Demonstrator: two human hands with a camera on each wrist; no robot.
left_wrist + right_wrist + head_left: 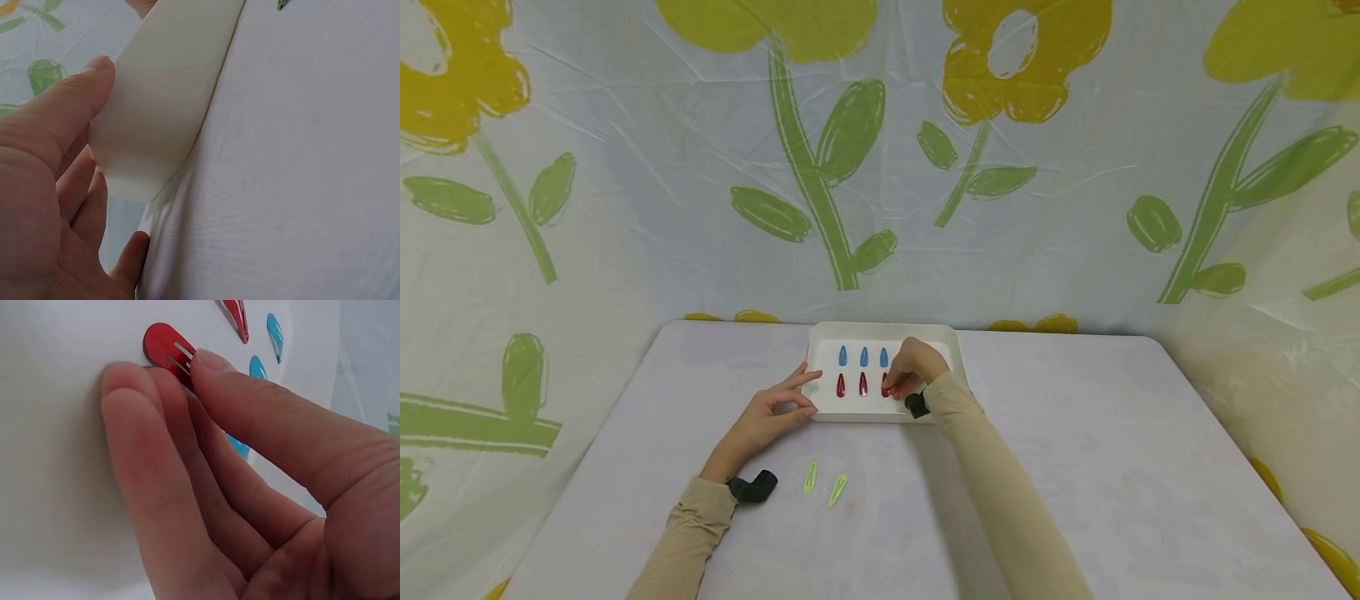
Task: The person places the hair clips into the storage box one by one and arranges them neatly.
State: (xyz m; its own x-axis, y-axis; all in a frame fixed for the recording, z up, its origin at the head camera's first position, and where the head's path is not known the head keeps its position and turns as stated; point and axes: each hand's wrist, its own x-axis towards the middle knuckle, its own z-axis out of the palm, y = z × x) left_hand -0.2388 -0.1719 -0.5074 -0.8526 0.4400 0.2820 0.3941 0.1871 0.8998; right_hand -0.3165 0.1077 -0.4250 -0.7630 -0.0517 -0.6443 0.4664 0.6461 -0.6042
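Note:
My right hand (917, 367) is over the right part of a white tray (887, 414). Its thumb and fingers pinch a red snap hair clip (164, 345), whose rounded end sticks out close over the tray floor. To its left lie two more red hair clips (862, 384), in line with it. Behind them is a row of blue hair clips (864, 357). My left hand (775, 411) rests at the tray's front left corner, fingers spread. The left wrist view shows its thumb (94, 81) against the tray's rim and its other fingers lower down.
Two light green hair clips (837, 491) lie on the pale table (1075, 467) in front of the tray, between the forearms. A flower-print curtain (700, 167) hangs just behind the table's far edge. Black wrist cameras (752, 487) are on both wrists.

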